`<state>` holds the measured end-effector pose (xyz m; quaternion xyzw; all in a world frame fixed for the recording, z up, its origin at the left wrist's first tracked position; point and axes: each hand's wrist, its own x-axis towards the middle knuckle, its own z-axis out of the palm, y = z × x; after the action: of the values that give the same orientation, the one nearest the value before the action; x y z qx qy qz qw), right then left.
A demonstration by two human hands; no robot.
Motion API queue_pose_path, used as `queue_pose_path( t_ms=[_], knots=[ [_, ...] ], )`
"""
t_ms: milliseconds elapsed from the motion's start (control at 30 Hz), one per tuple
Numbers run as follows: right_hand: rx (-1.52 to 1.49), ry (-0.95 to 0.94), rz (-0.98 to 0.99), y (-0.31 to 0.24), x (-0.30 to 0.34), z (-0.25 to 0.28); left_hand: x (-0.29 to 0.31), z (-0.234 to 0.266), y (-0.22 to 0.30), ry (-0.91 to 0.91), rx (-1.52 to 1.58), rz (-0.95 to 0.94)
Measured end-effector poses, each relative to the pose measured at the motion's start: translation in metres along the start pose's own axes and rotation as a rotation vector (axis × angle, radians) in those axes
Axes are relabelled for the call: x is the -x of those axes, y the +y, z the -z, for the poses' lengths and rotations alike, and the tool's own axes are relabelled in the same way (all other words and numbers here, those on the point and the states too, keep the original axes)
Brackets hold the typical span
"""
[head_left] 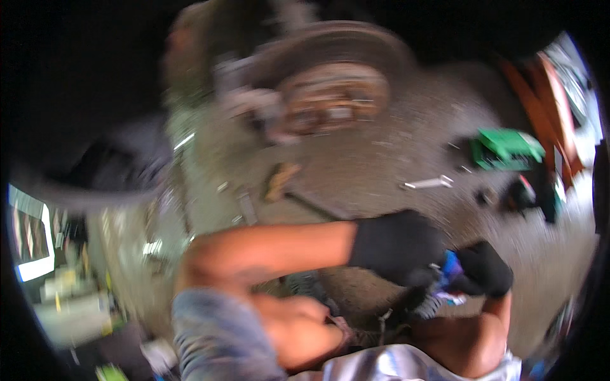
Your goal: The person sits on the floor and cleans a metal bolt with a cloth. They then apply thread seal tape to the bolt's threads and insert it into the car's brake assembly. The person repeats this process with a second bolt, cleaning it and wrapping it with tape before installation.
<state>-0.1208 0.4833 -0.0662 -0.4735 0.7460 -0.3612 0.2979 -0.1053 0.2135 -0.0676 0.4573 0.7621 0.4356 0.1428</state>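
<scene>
My left hand [401, 247], in a black glove, reaches across to the right with its fingers curled. It meets my right hand [484, 270], which wears a matching glove and is closed around a small shiny blue and purple packet [451, 269]. A small bright bit shows at the left fingertips, too blurred to name. Both hands are close together above my right foot, where a grey shoe [429, 307] partly shows. What the left fingers grip is hidden.
On the dirty floor lie a hammer [311, 202] and a combination wrench [429, 183]. A green case [506, 149] sits at right, beside an orange metal frame [545, 108]. A large round wheel part [337, 82] stands ahead, with a blurred person's hand [257, 105] beside it.
</scene>
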Motion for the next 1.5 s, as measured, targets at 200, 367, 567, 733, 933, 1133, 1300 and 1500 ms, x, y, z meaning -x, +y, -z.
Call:
queue_pose_path(
  t_ms=[200, 367, 567, 733, 933, 1133, 1300, 1500],
  knots=[
    [-0.513, 0.341, -0.352, 0.024, 0.051, 0.021, 0.01, 0.045, 0.011, -0.04, 0.052, 0.245],
    [-0.722, 0.824, -0.39, 0.036, 0.07, 0.005, -0.002, 0.04, 0.008, -0.013, 0.063, 0.279],
    [-0.396, 0.944, -0.176, 0.014, 0.033, 0.011, -0.005, 0.027, 0.003, 0.053, 0.262, 0.467],
    [0.247, 0.833, -0.077, 0.008, 0.017, 0.015, -0.013, 0.019, 0.003, -0.005, 0.453, 0.665],
    [0.126, 0.864, -0.088, 0.02, 0.034, 0.022, -0.021, 0.017, 0.006, 0.045, 0.734, 0.829],
    [0.632, 0.658, -0.079, -0.02, -0.01, 0.006, -0.031, 0.016, 0.019, 0.074, 0.603, 0.821],
    [0.49, 0.54, -0.05, -0.012, -0.035, -0.005, -0.015, -0.001, 0.004, 0.212, -0.216, 0.351],
    [-0.056, 0.527, -0.008, -0.008, -0.039, -0.013, -0.028, 0.017, 0.008, 0.298, -0.463, 0.074]
  ],
)
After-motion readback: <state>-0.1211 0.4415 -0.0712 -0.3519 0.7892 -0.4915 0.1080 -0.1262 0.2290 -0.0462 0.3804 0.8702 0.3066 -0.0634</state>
